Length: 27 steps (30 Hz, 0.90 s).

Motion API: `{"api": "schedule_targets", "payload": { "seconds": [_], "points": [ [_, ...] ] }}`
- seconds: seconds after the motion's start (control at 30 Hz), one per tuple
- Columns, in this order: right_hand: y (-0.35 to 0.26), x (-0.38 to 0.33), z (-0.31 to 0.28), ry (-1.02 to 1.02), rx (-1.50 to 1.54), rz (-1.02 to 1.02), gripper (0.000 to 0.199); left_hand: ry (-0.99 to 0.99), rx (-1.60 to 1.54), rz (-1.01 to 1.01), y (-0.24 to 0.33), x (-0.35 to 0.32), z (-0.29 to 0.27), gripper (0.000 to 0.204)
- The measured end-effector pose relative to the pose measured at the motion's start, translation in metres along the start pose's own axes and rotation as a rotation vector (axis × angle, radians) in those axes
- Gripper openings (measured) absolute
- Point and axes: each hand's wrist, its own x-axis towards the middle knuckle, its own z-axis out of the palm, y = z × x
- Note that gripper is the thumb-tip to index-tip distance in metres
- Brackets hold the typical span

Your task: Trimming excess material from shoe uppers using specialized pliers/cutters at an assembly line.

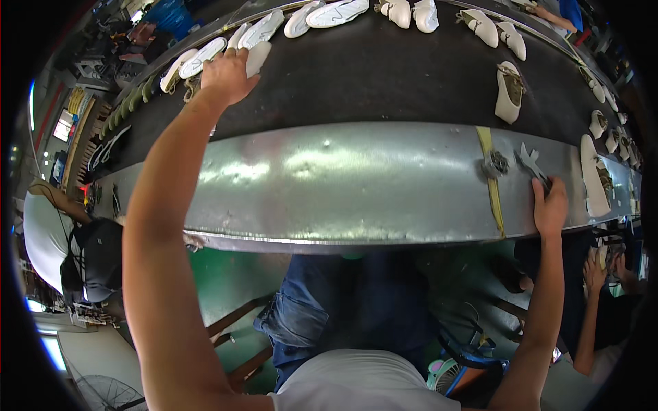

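Note:
My left hand (229,77) reaches far forward over the dark belt, its fingers closed around a pale shoe (258,59). Most of that shoe is hidden behind the hand. Next to it lie white shoes with their soles up (262,30). On the right, my right hand (550,207) grips a pair of metal pliers (530,161), whose jaws point forward over the metal bench top (343,185). Just left of the pliers, a small round container with dark contents (495,163) sits on a yellow strap (495,205).
Beyond the bench runs a dark belt (384,82) carrying several pale shoes. One shoe (508,92) lies on its near right part. Another (595,177) rests at the bench's right end. A co-worker's hands (595,270) show at the lower right; another person (48,233) is at left.

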Motion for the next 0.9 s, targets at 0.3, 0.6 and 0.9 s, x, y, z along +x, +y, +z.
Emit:
{"api": "schedule_targets", "payload": {
  "seconds": [0.3,0.6,0.9],
  "points": [
    [0.007,-0.005,0.000,-0.058,-0.007,0.105,0.047,-0.619,0.050,-0.233,0.008,0.088,0.096,0.062],
    [0.001,-0.007,0.002,-0.067,0.036,0.197,0.037,-0.033,-0.505,-0.318,0.062,0.245,0.216,0.085],
    [-0.002,-0.007,0.001,-0.093,0.061,0.202,0.036,-0.360,-0.593,-0.579,0.112,0.339,0.200,0.095]
  ]
}}
